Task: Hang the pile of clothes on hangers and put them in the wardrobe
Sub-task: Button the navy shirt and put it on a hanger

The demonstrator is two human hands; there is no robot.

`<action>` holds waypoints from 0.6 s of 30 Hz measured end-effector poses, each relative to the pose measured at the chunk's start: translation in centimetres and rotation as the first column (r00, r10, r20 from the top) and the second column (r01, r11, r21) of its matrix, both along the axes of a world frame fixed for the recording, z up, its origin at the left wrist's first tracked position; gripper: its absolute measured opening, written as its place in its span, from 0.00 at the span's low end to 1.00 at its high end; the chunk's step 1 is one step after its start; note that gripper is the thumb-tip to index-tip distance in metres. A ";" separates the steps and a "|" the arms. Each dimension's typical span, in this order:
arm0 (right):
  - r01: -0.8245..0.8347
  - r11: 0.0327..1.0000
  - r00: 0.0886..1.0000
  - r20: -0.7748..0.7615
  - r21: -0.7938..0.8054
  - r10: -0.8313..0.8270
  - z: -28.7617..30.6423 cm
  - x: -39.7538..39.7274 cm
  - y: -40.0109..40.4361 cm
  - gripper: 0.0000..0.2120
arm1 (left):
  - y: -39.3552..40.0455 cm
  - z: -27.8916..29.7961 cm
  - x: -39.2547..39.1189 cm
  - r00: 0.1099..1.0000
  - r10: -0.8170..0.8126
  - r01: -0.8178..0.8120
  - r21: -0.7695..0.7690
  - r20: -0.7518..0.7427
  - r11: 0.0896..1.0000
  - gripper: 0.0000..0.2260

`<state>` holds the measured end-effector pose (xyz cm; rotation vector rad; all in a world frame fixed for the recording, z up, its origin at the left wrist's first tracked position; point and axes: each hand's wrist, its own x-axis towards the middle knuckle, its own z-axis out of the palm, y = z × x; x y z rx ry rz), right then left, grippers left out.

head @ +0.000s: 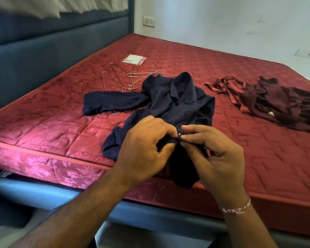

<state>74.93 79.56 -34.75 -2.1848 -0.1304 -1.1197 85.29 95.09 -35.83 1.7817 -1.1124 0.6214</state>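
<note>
Head view: crumpled navy-blue cotton shirt (177,102) on red quilted mattress (258,149).
Left hand (147,149): fingers pinch shirt's edge.
Right hand (217,154): fingers pinch same edge.
Beyond: thin wire hangers (125,77).

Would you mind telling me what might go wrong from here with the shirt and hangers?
1. Both hands, left and right, pinch the shirt at a button; tugging might strain it.
2. A sleeve covers one hanger, which could snag when lifted.
3. The other hangers overlap and may tangle.

Shirt (170,99) mid-mattress (43,126); hangers (131,77) behind-left; clothes pile (268,101) right.
</note>
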 end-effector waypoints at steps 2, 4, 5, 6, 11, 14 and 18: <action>0.006 1.000 0.999 0.053 -0.005 -0.006 -0.9 -0.2 0.4 0.05 | -0.2 -0.3 -0.5 1.000 0.010 -0.011 -0.059 -0.008 0.998 0.06; 0.013 1.000 0.997 0.081 0.008 -0.014 -1.6 -0.3 0.8 0.04 | -0.5 -0.5 -1.0 1.000 0.011 -0.012 -0.107 -0.015 0.994 0.05; 0.005 1.000 0.996 0.084 0.025 -0.008 -1.9 -0.3 0.9 0.03 | -0.6 -0.7 -1.1 1.000 0.014 -0.016 -0.120 -0.012 0.993 0.04; -0.009 0.998 0.997 0.074 0.058 0.005 -2.1 -0.3 0.9 0.03 | -0.7 -0.9 -1.2 1.000 0.020 -0.020 -0.128 0.000 0.992 0.04; 0.019 0.975 0.987 -0.160 0.221 0.017 -2.1 -0.3 0.8 0.03 | -0.3 -2.2 -0.4 0.996 -0.038 0.044 -0.075 0.083 0.996 0.01; 0.024 0.864 0.984 -0.163 0.503 0.068 -2.7 0.9 -0.4 0.10 | 1.2 -0.6 1.4 0.851 -0.463 0.512 0.193 -0.248 0.837 0.07; 0.198 0.950 0.959 -0.249 0.243 -0.136 -4.7 6.6 -4.4 0.11 | 0.1 1.8 5.8 0.798 -0.439 0.534 0.147 -0.413 0.832 0.07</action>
